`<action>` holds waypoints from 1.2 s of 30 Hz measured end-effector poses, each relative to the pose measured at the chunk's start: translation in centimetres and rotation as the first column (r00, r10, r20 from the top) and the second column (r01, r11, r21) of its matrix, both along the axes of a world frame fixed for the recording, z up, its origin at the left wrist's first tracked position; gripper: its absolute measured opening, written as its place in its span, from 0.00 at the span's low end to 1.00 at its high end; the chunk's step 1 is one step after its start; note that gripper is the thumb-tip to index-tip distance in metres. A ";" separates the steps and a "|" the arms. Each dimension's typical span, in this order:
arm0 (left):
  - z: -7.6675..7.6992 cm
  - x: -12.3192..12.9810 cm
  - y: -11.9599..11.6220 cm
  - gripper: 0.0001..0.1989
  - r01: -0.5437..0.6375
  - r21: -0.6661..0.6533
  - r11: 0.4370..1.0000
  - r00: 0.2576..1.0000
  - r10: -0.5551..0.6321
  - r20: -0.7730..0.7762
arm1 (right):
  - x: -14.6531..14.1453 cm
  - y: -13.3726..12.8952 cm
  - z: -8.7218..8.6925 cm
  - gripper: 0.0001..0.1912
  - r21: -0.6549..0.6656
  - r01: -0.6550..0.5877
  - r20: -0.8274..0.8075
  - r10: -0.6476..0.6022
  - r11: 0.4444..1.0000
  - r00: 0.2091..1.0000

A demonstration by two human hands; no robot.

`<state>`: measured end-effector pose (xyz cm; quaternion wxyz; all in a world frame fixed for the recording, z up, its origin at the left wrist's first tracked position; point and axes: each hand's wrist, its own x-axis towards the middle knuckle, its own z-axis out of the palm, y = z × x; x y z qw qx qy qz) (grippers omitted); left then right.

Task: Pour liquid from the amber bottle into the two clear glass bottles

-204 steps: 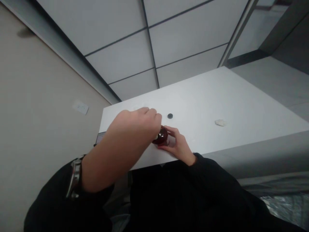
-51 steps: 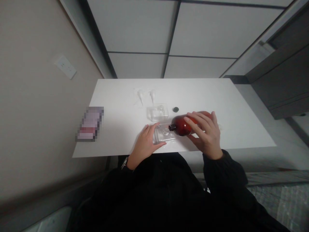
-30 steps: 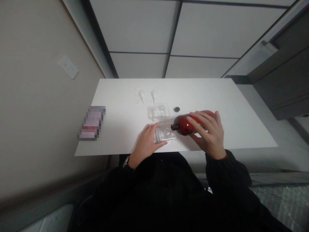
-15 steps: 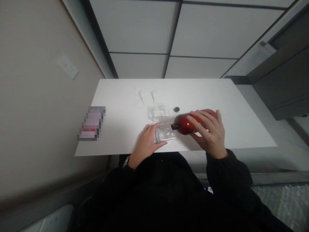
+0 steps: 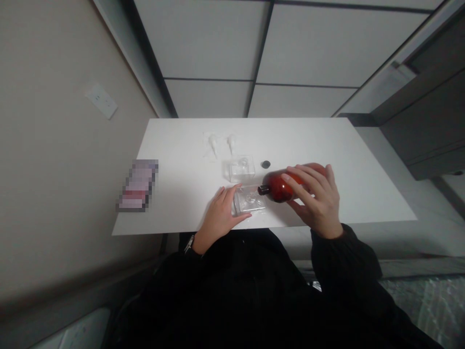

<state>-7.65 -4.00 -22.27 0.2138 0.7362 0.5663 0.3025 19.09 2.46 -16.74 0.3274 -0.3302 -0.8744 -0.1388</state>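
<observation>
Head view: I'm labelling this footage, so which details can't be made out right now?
All in the head view:
- Much of the red bottle: covered by the right hand.
- How full the front clear container is: see-through walls and reflections, too small to read.
- Face of the pink rectangular item: blurred by pixelation.
- Any markings on the small dark disc: too small.

Bottle (image 5: 280, 188): glossy, see-through, glass or plastic unclear. Front container (image 5: 250, 199), rear container (image 5: 242, 169): clear, shiny, plastic-looking. Surface (image 5: 334, 145): smooth, faint sheen. Sleeve (image 5: 343, 257): matt cloth, wrinkled. Wristband (image 5: 189, 243): shiny, metal-looking. Wall (image 5: 47, 145): matt.
</observation>
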 end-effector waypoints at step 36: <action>-0.2 0.0 0.1 0.40 -0.002 0.022 1.000 1.000 0.002 -0.023 | 0.5 0.2 1.1 0.50 0.068 0.005 0.026 -0.006 0.998 1.000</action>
